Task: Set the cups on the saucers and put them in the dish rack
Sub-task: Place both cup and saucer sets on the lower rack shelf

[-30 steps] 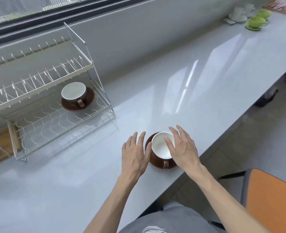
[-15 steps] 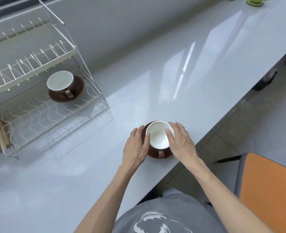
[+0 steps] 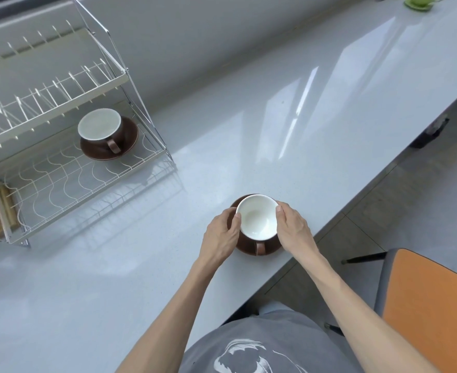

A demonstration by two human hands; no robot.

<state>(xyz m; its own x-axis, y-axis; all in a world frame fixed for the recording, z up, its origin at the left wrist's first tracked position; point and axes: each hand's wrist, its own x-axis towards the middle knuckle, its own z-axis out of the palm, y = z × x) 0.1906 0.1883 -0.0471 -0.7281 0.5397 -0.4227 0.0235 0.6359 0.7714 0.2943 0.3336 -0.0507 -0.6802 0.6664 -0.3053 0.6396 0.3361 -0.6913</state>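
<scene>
Head cam looks down on a long pale-grey desk [image 3: 289, 103] running along a grey wall. At its left end stands a two-tier wire dish rack [image 3: 60, 168], w/ an upper shelf of prongs and a lower wavy-wire shelf. On the lower shelf, toward the right end, sits a brown saucer [image 3: 126, 142] carrying a brown cup [image 3: 100, 128] w/ white inside, upright, handle pointing toward the viewer. An orange-seated chair [image 3: 431, 310] is at lower right, off the desk on the floor side. A person in a grey printed shirt [image 3: 262, 348] reaches fwd w/ both bare forearms.

Near the desk's front edge, well apart from the rack, a second brown saucer [image 3: 265, 246] holds a second cup [image 3: 257, 218], white inside, upright, brown handle toward the viewer. Left hand [image 3: 220, 235] closes its grip on the saucer's left rim, thumb at the cup's lip. Right hand [image 3: 293, 228] grips the right side likewise, thumb touching the cup rim; fingers underneath are hidden, so whether the saucer is lifted or on the desk I can't tell. Far top right, a green cup on a green saucer [image 3: 418, 1], partly cut off.
</scene>
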